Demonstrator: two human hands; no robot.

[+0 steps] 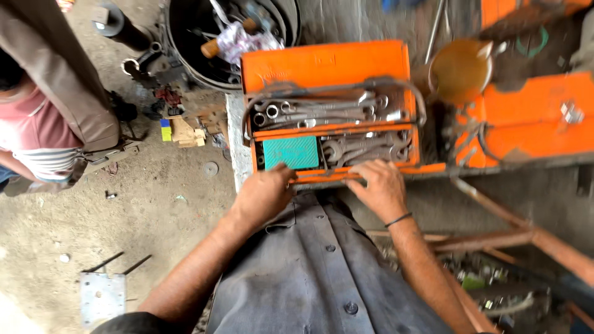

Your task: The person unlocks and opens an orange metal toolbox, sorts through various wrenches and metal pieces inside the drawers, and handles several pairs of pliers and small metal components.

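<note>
**Both hands at the orange toolbox**

We see the open orange toolbox (328, 68) on a concrete ledge (237, 145), its trays full of spanners (365, 148) beside a teal case (291, 152). Our left hand (263, 195) curls over the near rim by the teal case; our right hand (383, 185) lies with fingers spread on the same rim, gripping nothing. The hands stay apart; whether the left actually grips, we cannot tell

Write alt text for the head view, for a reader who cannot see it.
Seen from above, a person's left hand and right hand rest on the near edge of an open orange toolbox filled with wrenches and a teal case. Another person sits at far left.
</note>
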